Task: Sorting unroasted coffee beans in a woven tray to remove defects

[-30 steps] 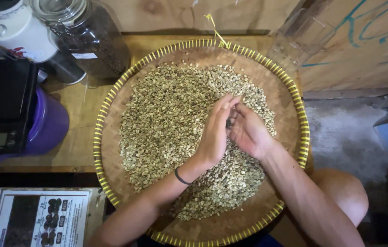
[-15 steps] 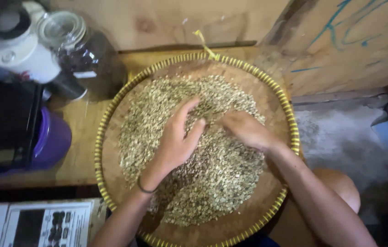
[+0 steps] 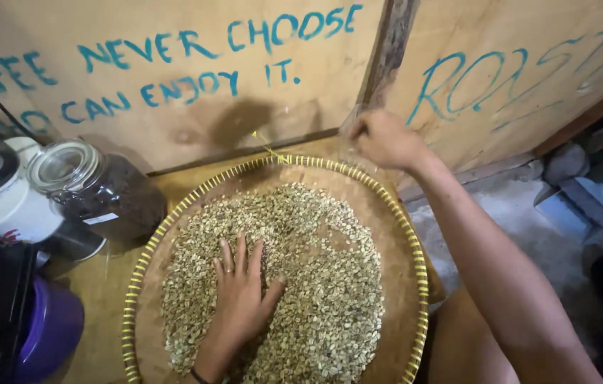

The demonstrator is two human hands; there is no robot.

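my right hand now leaves the beans for the tray's far rim, my left hand flattening alone.

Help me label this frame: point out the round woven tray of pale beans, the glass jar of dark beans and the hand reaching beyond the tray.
round woven tray point(image 3: 415, 284): head view, yellow right rim.
glass jar point(image 3: 113, 195): head view, dark side.
right hand point(image 3: 383, 136): head view, back of the hand.

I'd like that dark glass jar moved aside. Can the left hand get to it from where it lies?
Probably yes: the left hand lies flat on the beans, holding nothing, and only the tray's rim separates it from the jar.
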